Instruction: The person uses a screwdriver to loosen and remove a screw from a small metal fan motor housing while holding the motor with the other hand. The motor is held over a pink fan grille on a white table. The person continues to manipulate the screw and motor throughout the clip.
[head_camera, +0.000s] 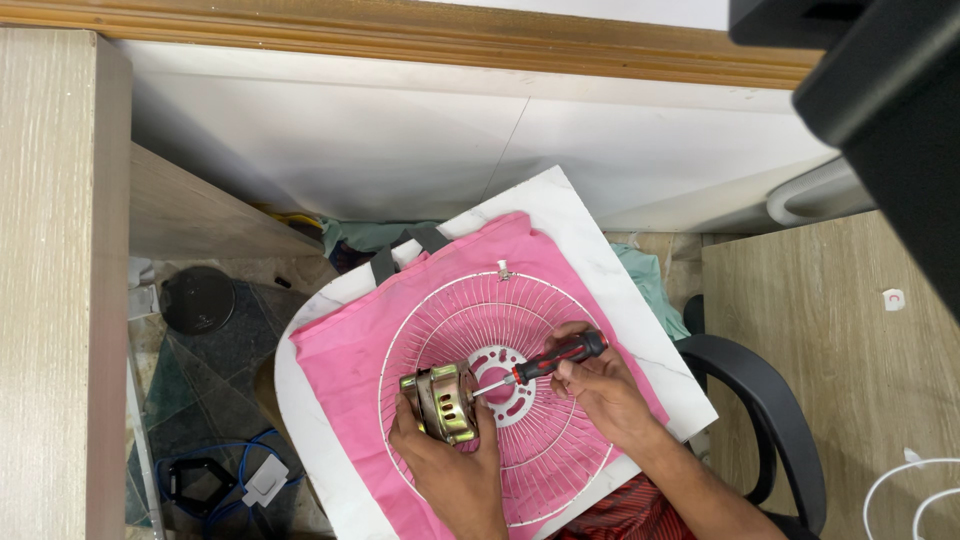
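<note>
Steadying a brass-coloured metal fan motor (441, 402) with left hand (450, 470) on white wire fan guard (480, 330); right hand (600, 385) gripping red-and-black screwdriver (550, 358), shaft angling down-left toward the motor.

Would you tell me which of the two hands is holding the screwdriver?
The right hand grips the red-and-black screwdriver, tip toward the motor. The left hand steadies that motor on the white fan grille.
</note>
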